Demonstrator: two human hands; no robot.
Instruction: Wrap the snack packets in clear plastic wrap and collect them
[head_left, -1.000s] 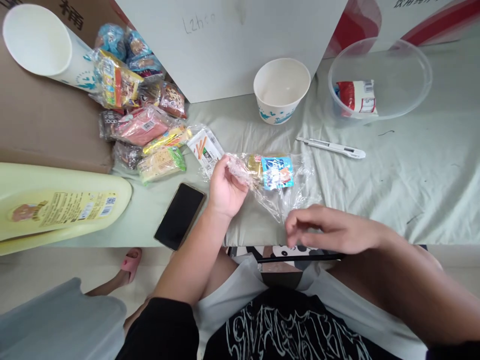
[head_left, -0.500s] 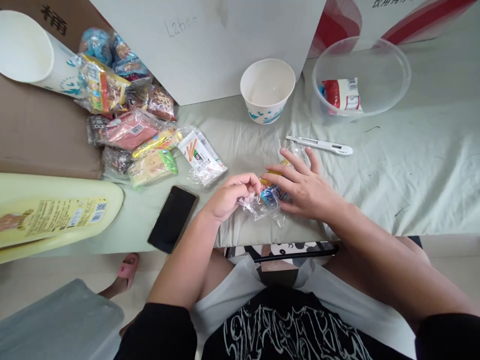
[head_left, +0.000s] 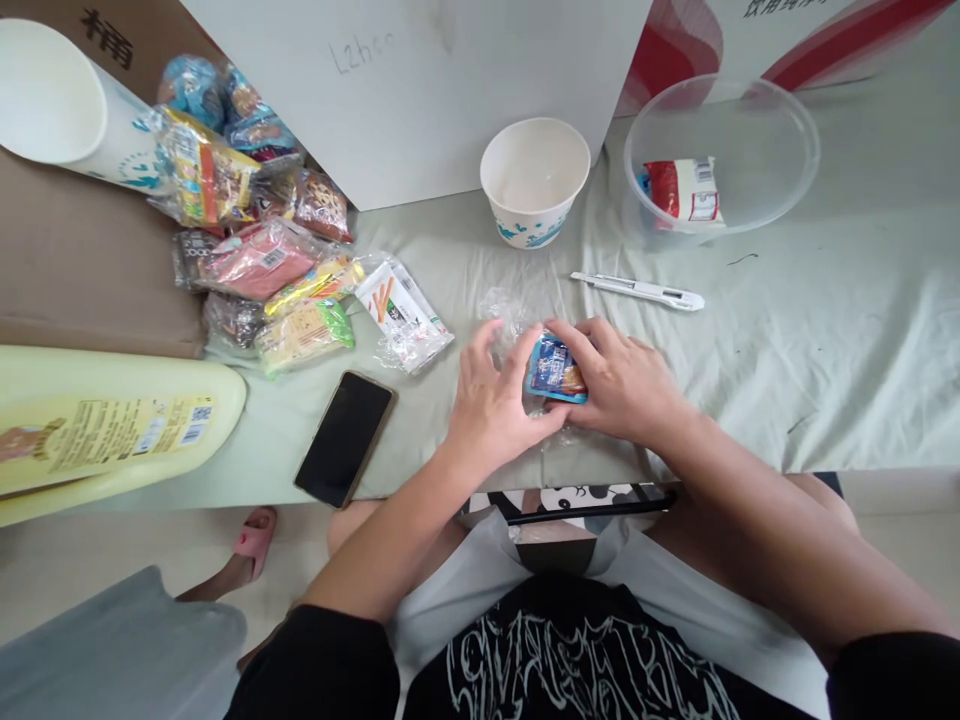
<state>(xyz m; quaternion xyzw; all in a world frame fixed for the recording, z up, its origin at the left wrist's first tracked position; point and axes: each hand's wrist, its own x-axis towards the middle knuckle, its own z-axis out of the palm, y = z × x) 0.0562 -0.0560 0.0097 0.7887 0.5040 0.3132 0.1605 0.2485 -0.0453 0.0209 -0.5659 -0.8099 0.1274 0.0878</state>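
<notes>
A small blue snack packet [head_left: 556, 368] inside a crumpled clear plastic bag [head_left: 508, 310] lies near the front edge of the cloth-covered table. My left hand [head_left: 491, 405] presses on the bag with fingers spread over it, thumb against the packet's left side. My right hand [head_left: 619, 380] grips the blue packet from the right with curled fingers. Both hands meet around the packet.
A pile of wrapped snacks [head_left: 262, 250] lies at the left beside a cardboard box [head_left: 67, 270]. A black phone [head_left: 345, 437] rests near the edge. A paper bowl [head_left: 534, 180], a utility knife [head_left: 637, 290] and a clear bowl [head_left: 780, 120] holding a red-and-white packet [head_left: 682, 190] sit further back.
The bag was stretched out and held by my left hand; my right hand came up from the table edge, and both hands have bunched the bag around the blue packet.
</notes>
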